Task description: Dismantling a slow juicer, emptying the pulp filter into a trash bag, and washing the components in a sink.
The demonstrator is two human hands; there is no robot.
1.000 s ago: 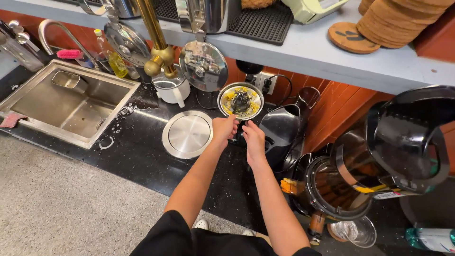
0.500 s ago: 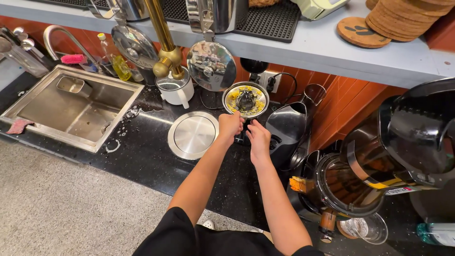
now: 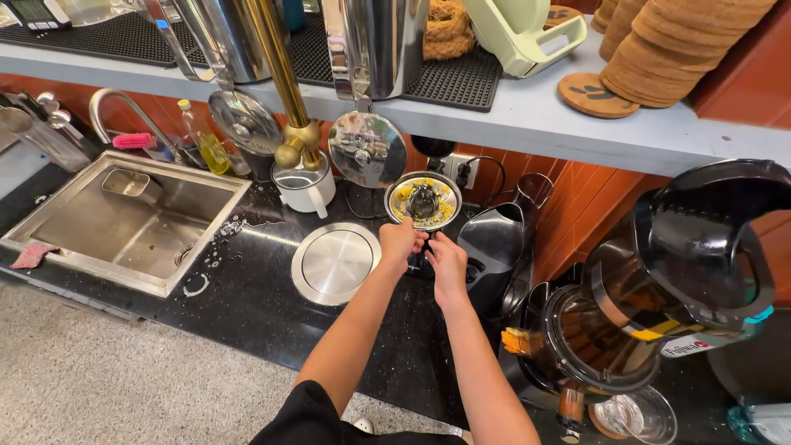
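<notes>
- Left hand (image 3: 401, 244) is reaching to the near edge of the juicer (image 3: 423, 203); fingers are curled at its rim, but whether they are gripping it cannot be told.
- Right hand (image 3: 447, 265) is sitting just beside the left, below the juicer bowl, fingers bent downward over the dark base; grip cannot be told either.
- Juicer is standing on the black counter (image 3: 247, 297) against the back wall, under the shelf (image 3: 527, 124); its round bowl is showing yellow pulp around a dark centre cone.
- Round steel lid (image 3: 334, 263) is lying flat on the counter just left of the hands.
- White cup (image 3: 306, 185) is standing behind the lid.
- Black jug (image 3: 494, 247) is standing just right of the right hand.
- Sink (image 3: 124, 218) is lying well to the left.
</notes>
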